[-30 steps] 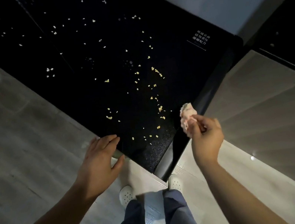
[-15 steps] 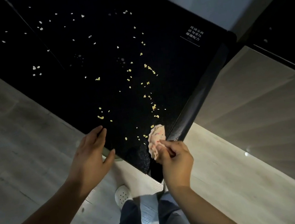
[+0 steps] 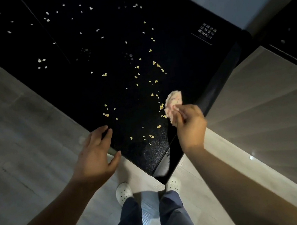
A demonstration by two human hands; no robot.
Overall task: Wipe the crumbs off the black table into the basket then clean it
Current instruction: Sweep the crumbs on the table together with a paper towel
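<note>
Where I stand at the near corner of the black table point(image 3: 183, 57), my white shoes point(image 3: 123, 192) and dark trousers point(image 3: 173, 216) show just below that corner on the pale floor point(image 3: 19, 134). My left hand point(image 3: 96, 156) lies over the table's left edge beside the corner, fingers straight and spread, holding nothing. My right hand point(image 3: 190, 125), over the right edge, pinches a crumpled pinkish cloth point(image 3: 173, 102) between thumb and fingertips. The cloth sticks out beyond them, just beside the nearest yellow crumbs point(image 3: 157, 65). More crumbs scatter farther in. Near the far right edge is white writing point(image 3: 207, 33), too small to read.
</note>
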